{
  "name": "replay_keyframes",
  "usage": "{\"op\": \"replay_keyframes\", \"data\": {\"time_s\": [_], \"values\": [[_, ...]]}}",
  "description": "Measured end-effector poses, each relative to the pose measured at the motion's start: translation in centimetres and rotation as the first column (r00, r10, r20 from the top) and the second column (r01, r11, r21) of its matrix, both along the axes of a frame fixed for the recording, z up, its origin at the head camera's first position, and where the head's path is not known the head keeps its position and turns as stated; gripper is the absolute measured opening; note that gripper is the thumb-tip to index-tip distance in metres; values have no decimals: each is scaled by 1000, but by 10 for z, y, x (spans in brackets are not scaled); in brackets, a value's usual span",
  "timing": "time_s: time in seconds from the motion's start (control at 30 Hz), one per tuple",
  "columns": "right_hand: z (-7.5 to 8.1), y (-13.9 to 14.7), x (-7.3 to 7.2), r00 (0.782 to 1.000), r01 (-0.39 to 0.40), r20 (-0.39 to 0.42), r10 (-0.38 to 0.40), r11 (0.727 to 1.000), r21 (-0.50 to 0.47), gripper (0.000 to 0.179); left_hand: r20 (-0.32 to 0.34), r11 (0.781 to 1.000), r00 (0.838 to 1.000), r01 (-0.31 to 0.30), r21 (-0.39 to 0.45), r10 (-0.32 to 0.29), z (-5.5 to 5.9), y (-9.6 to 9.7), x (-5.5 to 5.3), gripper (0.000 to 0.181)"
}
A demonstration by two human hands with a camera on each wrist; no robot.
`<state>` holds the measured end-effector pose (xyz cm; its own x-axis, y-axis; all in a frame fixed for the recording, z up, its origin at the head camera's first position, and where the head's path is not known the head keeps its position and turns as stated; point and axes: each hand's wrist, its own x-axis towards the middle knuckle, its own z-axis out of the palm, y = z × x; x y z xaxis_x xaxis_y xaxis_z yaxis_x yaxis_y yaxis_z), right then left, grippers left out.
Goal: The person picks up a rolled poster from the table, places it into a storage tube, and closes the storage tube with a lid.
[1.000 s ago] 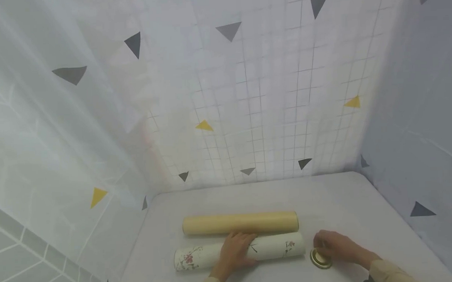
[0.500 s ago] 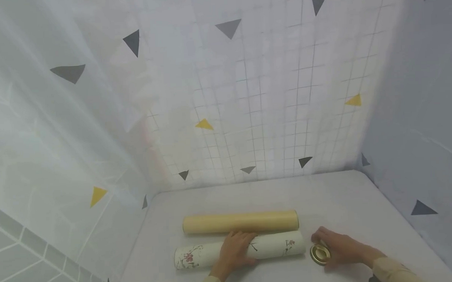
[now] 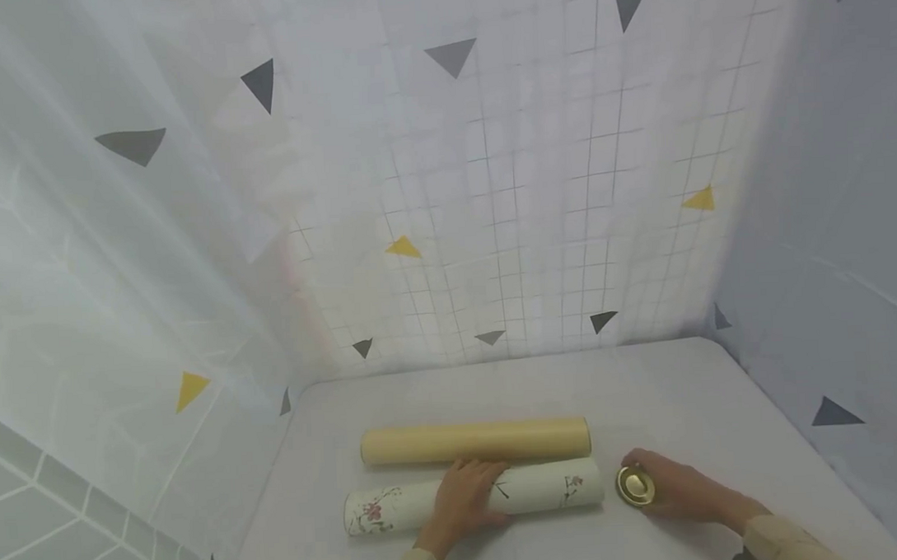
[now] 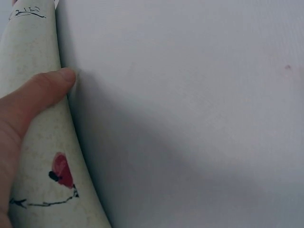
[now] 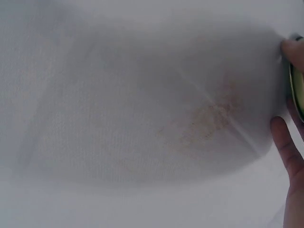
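Observation:
A white cardboard tube printed with red blossoms (image 3: pixel 545 486) lies sideways on the white surface. My left hand (image 3: pixel 465 502) grips it around the middle, fingers over its far side and thumb along its near side; the thumb (image 4: pixel 45 90) shows on the tube in the left wrist view. Just off the tube's right end, my right hand (image 3: pixel 682 490) holds a round gold lid (image 3: pixel 635 487) by its edge, the lid tilted with its face toward me. Only the lid's rim (image 5: pixel 295 90) and some fingers (image 5: pixel 286 147) appear at the right edge of the right wrist view.
Behind the white tube, a plain yellow tube (image 3: pixel 476 441) lies nearly parallel to it. The white tabletop (image 3: pixel 511 385) ends at a translucent sheet wall (image 3: pixel 491 229) with grey and yellow triangles. Similar sheeting (image 3: pixel 827 300) rises at the right.
The gold lid, lying flat earlier, has been raised and tilted by my right hand, whose fingers shifted from its top to its right edge. My left hand stays on the white tube.

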<state>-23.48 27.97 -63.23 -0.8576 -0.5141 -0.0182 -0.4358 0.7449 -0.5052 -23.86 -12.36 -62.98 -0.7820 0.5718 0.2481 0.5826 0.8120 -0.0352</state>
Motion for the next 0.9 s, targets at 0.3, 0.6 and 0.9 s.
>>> {"op": "replay_keyframes", "data": {"time_s": [0.3,0.6,0.9], "values": [[1,1,0,999,-36,17,35,999,25,73,30,1000,1000,-5,8,4,0,0,1,82],[1,1,-5,998,57,-31,-57,998,1,45,51,1000,999,-14,9,14,2,1,1,82],[10,-9,-12,1000,-1,7,2,996,-92,21,29,1000,1000,-9,-3,9,2,1,1,82]]}}
